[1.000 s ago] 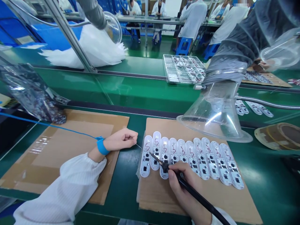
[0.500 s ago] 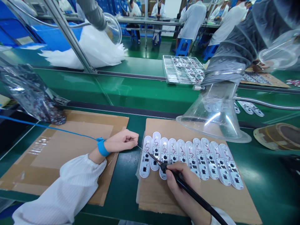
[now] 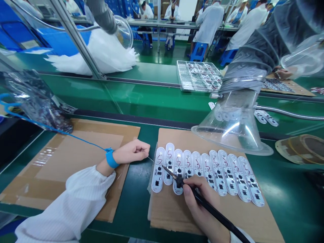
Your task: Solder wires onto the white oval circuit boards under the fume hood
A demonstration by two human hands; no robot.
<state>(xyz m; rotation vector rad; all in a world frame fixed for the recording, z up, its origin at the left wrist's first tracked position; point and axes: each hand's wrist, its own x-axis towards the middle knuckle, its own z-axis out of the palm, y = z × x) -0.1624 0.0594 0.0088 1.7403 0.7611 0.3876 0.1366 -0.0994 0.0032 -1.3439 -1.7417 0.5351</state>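
A row of several white oval circuit boards (image 3: 231,175) with thin red wires lies on a cardboard sheet (image 3: 182,212). Wearing a blue wrist strap (image 3: 110,158), my left hand (image 3: 134,151) is closed on a thin solder wire (image 3: 151,159), whose end reaches the leftmost board (image 3: 158,173). My right hand (image 3: 204,202) grips a black soldering iron (image 3: 215,211) like a pen. The iron's tip is close to the upper middle of the leftmost board; whether it touches cannot be made out.
A clear fume hood (image 3: 233,131) hangs low behind the boards. Left lies another cardboard sheet (image 3: 83,141) with a silvery bag (image 3: 37,101) behind it. A tape roll (image 3: 301,148) sits at right. Beyond the ledge are a compartment tray (image 3: 198,76) and co-workers (image 3: 209,22).
The soldering iron and my right hand have shifted slightly right. The blue strap cord now sags and loops at the far left. My left hand stays nearly in place.
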